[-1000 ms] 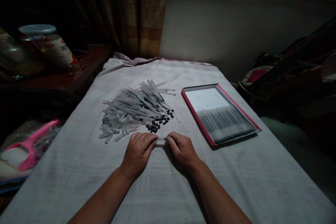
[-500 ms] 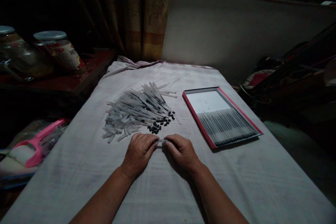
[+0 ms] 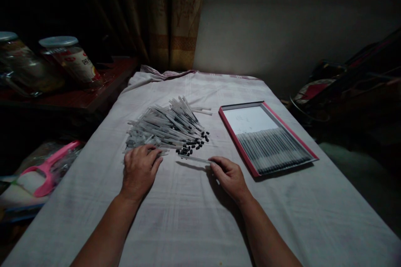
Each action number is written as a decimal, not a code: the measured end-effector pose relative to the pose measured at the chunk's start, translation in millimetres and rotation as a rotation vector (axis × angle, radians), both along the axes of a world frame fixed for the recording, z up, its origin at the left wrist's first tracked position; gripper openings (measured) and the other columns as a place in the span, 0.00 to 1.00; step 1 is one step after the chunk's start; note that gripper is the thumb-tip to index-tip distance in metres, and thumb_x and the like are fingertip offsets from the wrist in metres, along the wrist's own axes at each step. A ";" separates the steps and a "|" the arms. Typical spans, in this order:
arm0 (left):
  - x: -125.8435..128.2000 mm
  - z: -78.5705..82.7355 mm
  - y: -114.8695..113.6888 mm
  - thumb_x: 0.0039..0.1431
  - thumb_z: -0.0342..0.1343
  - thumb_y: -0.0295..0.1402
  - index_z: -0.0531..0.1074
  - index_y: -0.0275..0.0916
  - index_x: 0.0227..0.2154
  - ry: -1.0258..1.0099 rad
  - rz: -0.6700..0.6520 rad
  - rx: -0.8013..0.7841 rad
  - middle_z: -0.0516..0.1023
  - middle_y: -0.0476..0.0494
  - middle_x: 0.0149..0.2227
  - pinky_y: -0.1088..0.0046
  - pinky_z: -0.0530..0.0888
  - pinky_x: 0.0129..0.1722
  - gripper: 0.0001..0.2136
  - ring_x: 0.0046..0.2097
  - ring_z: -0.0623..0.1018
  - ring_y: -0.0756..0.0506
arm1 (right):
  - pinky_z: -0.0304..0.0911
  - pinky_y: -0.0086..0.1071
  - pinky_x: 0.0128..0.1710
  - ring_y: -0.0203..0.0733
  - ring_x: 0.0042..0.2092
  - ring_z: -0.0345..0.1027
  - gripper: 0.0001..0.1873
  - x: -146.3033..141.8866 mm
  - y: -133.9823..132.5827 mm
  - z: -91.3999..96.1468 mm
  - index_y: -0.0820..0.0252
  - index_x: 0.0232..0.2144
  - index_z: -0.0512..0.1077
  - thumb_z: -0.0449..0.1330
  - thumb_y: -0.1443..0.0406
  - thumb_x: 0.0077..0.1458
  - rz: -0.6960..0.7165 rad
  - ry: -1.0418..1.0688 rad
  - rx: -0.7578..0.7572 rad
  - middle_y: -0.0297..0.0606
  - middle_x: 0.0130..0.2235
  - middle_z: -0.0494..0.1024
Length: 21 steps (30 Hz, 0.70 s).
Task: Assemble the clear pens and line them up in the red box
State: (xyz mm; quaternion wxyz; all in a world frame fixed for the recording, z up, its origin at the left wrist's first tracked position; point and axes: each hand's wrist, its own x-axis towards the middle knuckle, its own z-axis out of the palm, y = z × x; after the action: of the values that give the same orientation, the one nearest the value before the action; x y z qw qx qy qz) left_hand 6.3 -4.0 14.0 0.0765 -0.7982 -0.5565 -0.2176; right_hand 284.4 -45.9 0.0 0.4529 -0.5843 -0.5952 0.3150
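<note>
My right hand (image 3: 230, 177) pinches one end of a slim, see-through pen barrel (image 3: 194, 159), which points left just above the cloth. At the near edge of a heap of clear pen caps (image 3: 139, 136), my left hand (image 3: 138, 173) reaches down with thumb and forefinger apart. Its fingers hide part of the caps. Behind them lies a fanned pile of pen parts (image 3: 169, 119), pale tubes with dark refills among them. Small black plugs (image 3: 188, 149) are scattered at the pile's near right end.
A shallow red-edged box (image 3: 236, 144) to the right holds a row of pens (image 3: 275, 150). A pale checked cloth (image 3: 175, 217) covers the table. At the left stand a lidded jar (image 3: 73, 60) on a dark red surface and a pink-handled object (image 3: 46, 169).
My hands have parted. The left has moved left to the caps; the right has shifted slightly right, keeping the pen barrel that was between both hands.
</note>
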 end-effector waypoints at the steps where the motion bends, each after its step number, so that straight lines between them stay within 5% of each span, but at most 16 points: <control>1: 1.5 -0.1 -0.3 0.61 0.56 0.33 0.76 0.41 0.39 -0.003 0.005 -0.004 0.78 0.37 0.44 0.50 0.66 0.49 0.06 0.47 0.75 0.34 | 0.68 0.30 0.26 0.42 0.30 0.73 0.12 -0.4 0.0 0.2 0.60 0.36 0.79 0.58 0.60 0.56 0.000 0.005 -0.002 0.40 0.29 0.80; 21: 6.4 1.8 -5.0 0.61 0.56 0.33 0.71 0.41 0.33 -0.088 -0.037 -0.041 0.75 0.35 0.53 0.45 0.61 0.54 0.02 0.58 0.68 0.31 | 0.70 0.33 0.30 0.44 0.32 0.75 0.12 -1.9 -1.0 1.1 0.59 0.35 0.80 0.59 0.60 0.55 -0.005 0.022 0.026 0.41 0.31 0.81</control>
State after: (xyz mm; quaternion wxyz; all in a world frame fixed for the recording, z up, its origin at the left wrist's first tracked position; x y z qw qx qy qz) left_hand 12.7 -9.0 15.8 0.0315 -0.7996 -0.5486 -0.2423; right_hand 282.6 -46.9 1.1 0.4678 -0.5765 -0.5925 0.3126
